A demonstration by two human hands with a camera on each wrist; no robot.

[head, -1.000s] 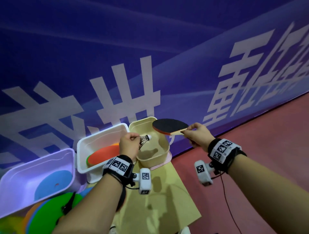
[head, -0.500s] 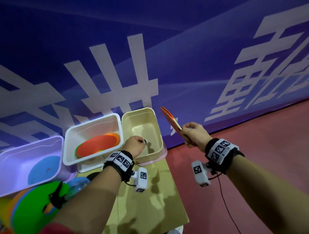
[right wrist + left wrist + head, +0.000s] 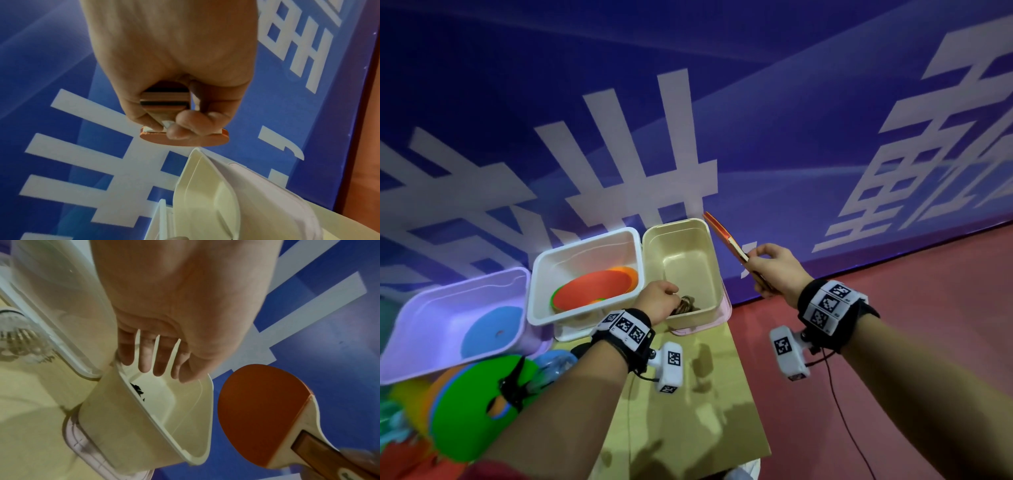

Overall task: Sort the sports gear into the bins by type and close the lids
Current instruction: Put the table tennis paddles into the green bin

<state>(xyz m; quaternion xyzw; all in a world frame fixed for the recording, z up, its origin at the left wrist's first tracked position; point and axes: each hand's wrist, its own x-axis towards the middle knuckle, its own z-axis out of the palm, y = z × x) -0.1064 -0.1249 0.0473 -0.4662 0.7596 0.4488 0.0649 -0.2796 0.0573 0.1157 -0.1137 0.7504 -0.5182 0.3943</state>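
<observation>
**Plastic bins, rubber and wood paddle**

The cream bin [image 3: 681,253] and white bin [image 3: 585,253] look like smooth, slightly glossy plastic. The paddle [image 3: 265,415] has a matt orange rubber face and a varnished wooden handle. The board [image 3: 688,411] underneath looks like matt cardboard.

So the red floor [image 3: 893,325] carries a flat sheet of yellowish cardboard [image 3: 688,411] that runs up to the blue banner wall. Along its far end sit three open bins in a row: a cream bin [image 3: 681,246] on a pink lid [image 3: 726,313], a white bin [image 3: 541,291] touching it, then a tilted lilac bin [image 3: 421,315]. A heap of coloured flat discs [image 3: 465,404] lies at the left, by the lilac one.
</observation>
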